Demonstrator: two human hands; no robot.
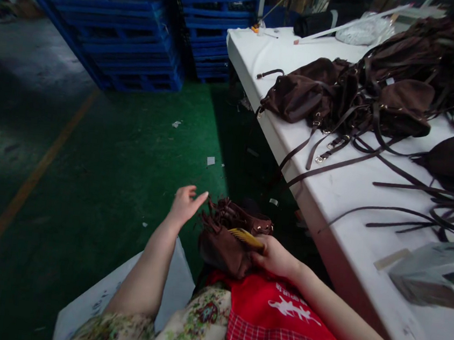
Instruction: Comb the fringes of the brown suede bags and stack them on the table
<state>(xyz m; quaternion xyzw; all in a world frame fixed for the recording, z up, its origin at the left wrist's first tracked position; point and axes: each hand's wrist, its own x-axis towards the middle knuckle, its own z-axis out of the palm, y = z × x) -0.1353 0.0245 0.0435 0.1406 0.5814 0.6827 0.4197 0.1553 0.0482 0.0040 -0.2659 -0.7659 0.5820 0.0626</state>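
Observation:
A small dark brown fringed bag (223, 242) rests on my lap above a red apron (276, 316). My right hand (272, 256) is closed round a yellow comb (246, 238) whose teeth lie on the bag's fringe. My left hand (185, 204) hovers just left of the bag with fingers spread, holding nothing, its fingertips near the fringe ends.
A white table (354, 194) on my right carries a heap of brown bags and straps (360, 97), a silver plastic pouch (435, 273) and a clear bag (363, 30). Blue pallets (119, 34) stack at the back. A green floor (108, 179) with a yellow line lies to my left.

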